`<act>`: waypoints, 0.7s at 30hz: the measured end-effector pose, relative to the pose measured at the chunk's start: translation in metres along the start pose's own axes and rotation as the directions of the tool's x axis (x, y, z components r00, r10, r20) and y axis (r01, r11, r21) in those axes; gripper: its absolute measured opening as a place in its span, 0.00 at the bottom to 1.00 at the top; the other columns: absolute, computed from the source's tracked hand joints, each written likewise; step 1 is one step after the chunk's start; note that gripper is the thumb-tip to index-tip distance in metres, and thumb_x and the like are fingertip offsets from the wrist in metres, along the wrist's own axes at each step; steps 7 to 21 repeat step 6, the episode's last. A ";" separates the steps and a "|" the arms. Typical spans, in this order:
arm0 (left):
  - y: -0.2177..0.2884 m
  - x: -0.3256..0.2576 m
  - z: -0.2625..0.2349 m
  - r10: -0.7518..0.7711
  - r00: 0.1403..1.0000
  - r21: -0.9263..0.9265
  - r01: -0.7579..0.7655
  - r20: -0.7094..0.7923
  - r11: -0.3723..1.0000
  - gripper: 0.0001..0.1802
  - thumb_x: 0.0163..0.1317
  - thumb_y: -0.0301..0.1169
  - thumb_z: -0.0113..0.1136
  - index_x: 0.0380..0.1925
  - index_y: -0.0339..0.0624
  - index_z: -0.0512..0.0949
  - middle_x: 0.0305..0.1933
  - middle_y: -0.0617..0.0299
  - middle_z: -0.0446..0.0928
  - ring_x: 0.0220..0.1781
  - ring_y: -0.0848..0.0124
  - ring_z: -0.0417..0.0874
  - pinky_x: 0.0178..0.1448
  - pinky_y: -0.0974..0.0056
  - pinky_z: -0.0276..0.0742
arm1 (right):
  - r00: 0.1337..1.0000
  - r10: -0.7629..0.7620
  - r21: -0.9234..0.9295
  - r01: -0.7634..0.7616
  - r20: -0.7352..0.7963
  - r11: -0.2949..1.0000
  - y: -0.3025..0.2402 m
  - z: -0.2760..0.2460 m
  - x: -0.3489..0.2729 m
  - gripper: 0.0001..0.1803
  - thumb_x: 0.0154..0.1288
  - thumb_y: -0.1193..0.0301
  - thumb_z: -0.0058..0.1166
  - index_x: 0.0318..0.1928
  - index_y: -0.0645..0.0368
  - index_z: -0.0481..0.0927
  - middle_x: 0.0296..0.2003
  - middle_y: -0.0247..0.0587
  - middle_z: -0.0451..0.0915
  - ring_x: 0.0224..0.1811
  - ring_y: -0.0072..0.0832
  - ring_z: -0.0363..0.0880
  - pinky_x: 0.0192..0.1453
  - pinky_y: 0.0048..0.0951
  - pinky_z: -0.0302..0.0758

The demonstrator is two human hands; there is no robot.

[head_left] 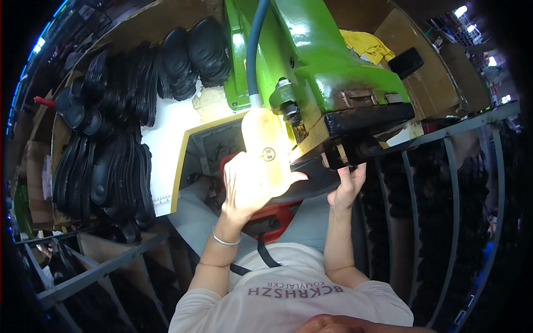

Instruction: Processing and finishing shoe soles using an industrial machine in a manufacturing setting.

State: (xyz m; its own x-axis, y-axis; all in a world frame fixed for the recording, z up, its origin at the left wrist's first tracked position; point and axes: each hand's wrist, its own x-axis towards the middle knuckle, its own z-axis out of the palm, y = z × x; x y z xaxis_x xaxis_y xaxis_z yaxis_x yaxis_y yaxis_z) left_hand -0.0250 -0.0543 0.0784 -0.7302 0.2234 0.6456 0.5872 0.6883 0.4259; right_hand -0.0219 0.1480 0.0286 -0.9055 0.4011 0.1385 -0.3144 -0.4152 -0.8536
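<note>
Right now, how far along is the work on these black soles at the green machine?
Many black soles lie stacked on the table at left; whether they are finished cannot be told. In hand: the left hand and right hand hold one dark sole under the green machine. How many remain isn't visible.

Bench (166, 139): white top, lies to the person's left, partly covered.
Black shoe soles (105, 166): stacked on edge in close rows over the left part of the bench, touching one another.
Further soles (194, 55): a dark pile at the far end of the bench, just beside the machine base.
Green machine (311, 61): stands at the right edge of the bench, base touching the top.
</note>
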 end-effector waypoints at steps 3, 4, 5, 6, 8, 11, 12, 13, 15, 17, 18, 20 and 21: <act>-0.053 -0.030 0.031 -0.117 0.984 -0.557 0.022 -0.134 0.830 0.15 0.43 0.38 0.70 0.24 0.40 0.78 0.24 0.58 0.78 0.20 0.61 0.79 0.24 0.62 0.72 | 0.996 0.079 -0.009 -0.079 0.039 0.997 -0.005 0.011 -0.006 0.13 0.56 0.77 0.60 0.38 0.60 0.68 0.36 0.37 0.74 0.36 0.19 0.71 0.46 0.22 0.72; -0.060 -0.031 0.027 -0.116 0.984 -0.561 0.021 -0.134 0.828 0.15 0.43 0.38 0.70 0.24 0.40 0.78 0.24 0.58 0.78 0.20 0.61 0.79 0.24 0.62 0.72 | 0.994 0.100 -0.006 -0.099 0.040 0.995 -0.005 0.013 -0.008 0.12 0.56 0.78 0.58 0.38 0.59 0.68 0.37 0.38 0.75 0.37 0.19 0.71 0.45 0.22 0.71; -0.061 -0.032 0.019 -0.218 0.974 -0.589 0.211 0.061 0.780 0.16 0.42 0.40 0.71 0.24 0.39 0.79 0.24 0.57 0.79 0.21 0.59 0.80 0.26 0.63 0.74 | 0.992 0.115 -0.046 -0.113 0.054 0.993 -0.003 0.012 -0.010 0.12 0.57 0.77 0.59 0.38 0.59 0.68 0.36 0.37 0.75 0.36 0.19 0.72 0.45 0.21 0.71; -0.052 -0.031 0.006 -0.302 0.917 -0.579 0.398 0.260 0.711 0.18 0.41 0.41 0.71 0.24 0.39 0.79 0.25 0.56 0.80 0.22 0.57 0.81 0.27 0.63 0.75 | 0.989 0.131 -0.087 -0.126 0.062 0.988 0.000 0.010 -0.012 0.12 0.58 0.76 0.59 0.38 0.58 0.69 0.36 0.37 0.75 0.36 0.19 0.72 0.45 0.21 0.71; -0.052 -0.031 0.006 -0.302 0.917 -0.579 0.398 0.260 0.711 0.18 0.41 0.41 0.71 0.24 0.39 0.79 0.25 0.56 0.80 0.22 0.57 0.81 0.27 0.63 0.75 | 0.989 0.131 -0.087 -0.126 0.062 0.988 0.000 0.010 -0.012 0.12 0.58 0.76 0.59 0.38 0.58 0.69 0.36 0.37 0.75 0.36 0.19 0.72 0.45 0.21 0.71; -0.052 -0.031 0.006 -0.302 0.917 -0.579 0.398 0.260 0.711 0.18 0.41 0.41 0.71 0.24 0.39 0.79 0.25 0.56 0.80 0.22 0.57 0.81 0.27 0.63 0.75 | 0.989 0.131 -0.087 -0.126 0.062 0.988 0.000 0.010 -0.012 0.12 0.58 0.76 0.59 0.38 0.58 0.69 0.36 0.37 0.75 0.36 0.19 0.72 0.45 0.21 0.71; -0.052 -0.031 0.006 -0.302 0.917 -0.579 0.398 0.260 0.711 0.18 0.41 0.41 0.71 0.24 0.39 0.79 0.25 0.56 0.80 0.22 0.57 0.81 0.27 0.63 0.75 | 0.989 0.131 -0.087 -0.126 0.062 0.988 0.000 0.010 -0.012 0.12 0.58 0.76 0.59 0.38 0.58 0.69 0.36 0.37 0.75 0.36 0.19 0.72 0.45 0.21 0.71; -0.052 -0.031 0.006 -0.302 0.917 -0.579 0.398 0.260 0.711 0.18 0.41 0.41 0.71 0.24 0.39 0.79 0.25 0.56 0.80 0.22 0.57 0.81 0.27 0.63 0.75 | 0.989 0.131 -0.087 -0.126 0.062 0.988 0.000 0.010 -0.012 0.12 0.58 0.76 0.59 0.38 0.58 0.69 0.36 0.37 0.75 0.36 0.19 0.72 0.45 0.21 0.71; -0.052 -0.031 0.006 -0.302 0.917 -0.579 0.398 0.260 0.711 0.18 0.41 0.41 0.71 0.24 0.39 0.79 0.25 0.56 0.80 0.22 0.57 0.81 0.27 0.63 0.75 | 0.989 0.131 -0.087 -0.126 0.062 0.988 0.000 0.010 -0.012 0.12 0.58 0.76 0.59 0.38 0.58 0.69 0.36 0.37 0.75 0.36 0.19 0.72 0.45 0.21 0.71; -0.052 -0.031 0.006 -0.302 0.917 -0.579 0.398 0.260 0.711 0.18 0.41 0.41 0.71 0.24 0.39 0.79 0.25 0.56 0.80 0.22 0.57 0.81 0.27 0.63 0.75 | 0.989 0.131 -0.087 -0.126 0.062 0.988 0.000 0.010 -0.012 0.12 0.58 0.76 0.59 0.38 0.58 0.69 0.36 0.37 0.75 0.36 0.19 0.72 0.45 0.21 0.71; -0.052 -0.031 0.006 -0.302 0.917 -0.579 0.398 0.260 0.711 0.18 0.41 0.41 0.71 0.24 0.39 0.79 0.25 0.56 0.80 0.22 0.57 0.81 0.27 0.63 0.75 | 0.989 0.131 -0.087 -0.126 0.062 0.988 0.000 0.010 -0.012 0.12 0.58 0.76 0.59 0.38 0.58 0.69 0.36 0.37 0.75 0.36 0.19 0.72 0.45 0.21 0.71; -0.052 -0.031 0.006 -0.302 0.917 -0.579 0.398 0.260 0.711 0.18 0.41 0.41 0.71 0.24 0.39 0.79 0.25 0.56 0.80 0.22 0.57 0.81 0.27 0.63 0.75 | 0.989 0.131 -0.087 -0.126 0.062 0.988 0.000 0.010 -0.012 0.12 0.58 0.76 0.59 0.38 0.58 0.69 0.36 0.37 0.75 0.36 0.19 0.72 0.45 0.21 0.71; -0.052 -0.031 0.006 -0.302 0.917 -0.579 0.398 0.260 0.711 0.18 0.41 0.41 0.71 0.24 0.39 0.79 0.25 0.56 0.80 0.22 0.57 0.81 0.27 0.63 0.75 | 0.989 0.131 -0.087 -0.126 0.062 0.988 0.000 0.010 -0.012 0.12 0.58 0.76 0.59 0.38 0.58 0.69 0.36 0.37 0.75 0.36 0.19 0.72 0.45 0.21 0.71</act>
